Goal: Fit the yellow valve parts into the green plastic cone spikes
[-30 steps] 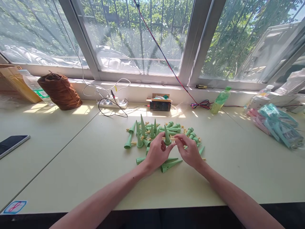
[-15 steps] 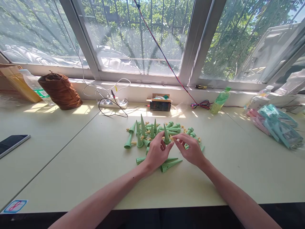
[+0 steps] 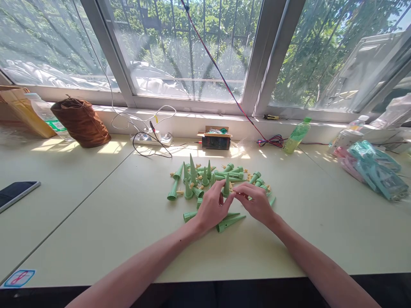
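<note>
Below the windows [image 3: 189, 51], the pale bench [image 3: 112, 239] carries a phone [image 3: 17, 194] far left, then loose green cones [image 3: 188, 189]. The left hand [image 3: 212, 203] has its fingers closed on the held cone [image 3: 226, 186], tip up, long axis near vertical. That cone stands between the hands, nearer the left; just right of its base, the right hand's [image 3: 257, 203] fingers bunch together, their grip too hidden to tell.

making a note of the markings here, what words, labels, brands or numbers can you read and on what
"8", apparently, tilted: pink, on the sticker at the table's near left corner
Too small or blurred: the green label on the clear bottle; any print on the blue packets
Green cones: no lettering visible
</note>
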### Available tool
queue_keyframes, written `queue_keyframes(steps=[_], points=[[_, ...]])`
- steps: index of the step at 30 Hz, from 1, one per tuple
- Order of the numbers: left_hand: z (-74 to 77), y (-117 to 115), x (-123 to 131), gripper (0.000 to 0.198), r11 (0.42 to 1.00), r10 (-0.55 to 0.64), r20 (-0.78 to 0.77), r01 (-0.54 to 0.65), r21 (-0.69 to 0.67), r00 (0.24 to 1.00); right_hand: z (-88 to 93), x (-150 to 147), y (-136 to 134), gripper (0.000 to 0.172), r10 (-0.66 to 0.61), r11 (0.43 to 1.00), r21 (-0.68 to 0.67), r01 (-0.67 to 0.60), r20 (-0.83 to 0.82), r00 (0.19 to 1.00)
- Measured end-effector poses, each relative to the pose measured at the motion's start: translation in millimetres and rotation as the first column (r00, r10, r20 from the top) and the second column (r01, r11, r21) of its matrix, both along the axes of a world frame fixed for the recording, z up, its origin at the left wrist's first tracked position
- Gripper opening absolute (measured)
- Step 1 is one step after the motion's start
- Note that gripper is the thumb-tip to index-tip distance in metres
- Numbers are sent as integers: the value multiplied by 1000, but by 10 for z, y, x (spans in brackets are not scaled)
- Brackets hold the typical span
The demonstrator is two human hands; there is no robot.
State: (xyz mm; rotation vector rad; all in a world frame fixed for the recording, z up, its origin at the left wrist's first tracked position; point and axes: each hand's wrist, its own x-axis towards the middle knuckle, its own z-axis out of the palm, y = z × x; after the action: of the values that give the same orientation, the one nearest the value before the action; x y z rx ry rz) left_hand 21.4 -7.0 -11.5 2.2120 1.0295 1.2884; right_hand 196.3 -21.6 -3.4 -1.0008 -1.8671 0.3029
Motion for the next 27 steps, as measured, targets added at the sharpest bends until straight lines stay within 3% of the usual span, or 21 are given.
queue_keyframes(steps=[10, 15, 27], points=[[-19, -17, -18, 27, 998, -10, -89, 16, 59, 996, 1, -19, -20, 16, -33, 998, -58, 31, -36, 999], [-33, -25, -11, 36, 996, -51, -68, 56, 70, 996, 31, -46, -34, 21, -70, 986, -159, 54, -102, 992], [12, -33, -38, 40, 981, -189, -55, 191, 43, 980, 127, -56, -43, 31, -54, 928, -365, -71, -321, 946]])
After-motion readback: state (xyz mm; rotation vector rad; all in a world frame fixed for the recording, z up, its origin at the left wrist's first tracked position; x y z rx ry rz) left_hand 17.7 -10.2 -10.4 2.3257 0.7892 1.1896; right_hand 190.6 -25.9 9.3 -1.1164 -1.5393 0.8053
